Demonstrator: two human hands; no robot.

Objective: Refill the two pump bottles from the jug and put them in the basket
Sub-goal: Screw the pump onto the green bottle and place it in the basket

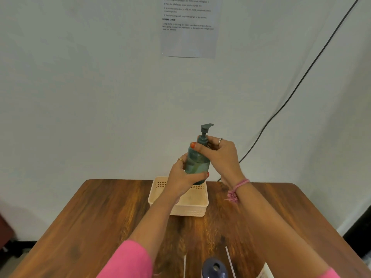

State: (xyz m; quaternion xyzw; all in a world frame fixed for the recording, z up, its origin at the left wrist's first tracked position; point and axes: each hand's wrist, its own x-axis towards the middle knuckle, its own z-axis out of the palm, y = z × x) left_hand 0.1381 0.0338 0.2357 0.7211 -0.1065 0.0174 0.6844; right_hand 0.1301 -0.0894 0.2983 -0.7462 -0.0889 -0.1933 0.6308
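A teal pump bottle [197,161] with its pump head on is held upright in the air above the far end of the cream basket [192,205]. My left hand [182,177] grips the bottle's body from the left. My right hand [220,153] is curled round the pump collar at the bottle's neck. At the bottom edge stands a dark blue open bottle [214,268], seen from above, with no pump head on it. The jug is not in view.
The basket sits on a brown wooden table [100,227] near the far edge against a white wall. Two thin white tubes [229,259] lie near the dark bottle. A black cable [281,109] runs down the wall at right. A printed sheet [188,27] hangs above.
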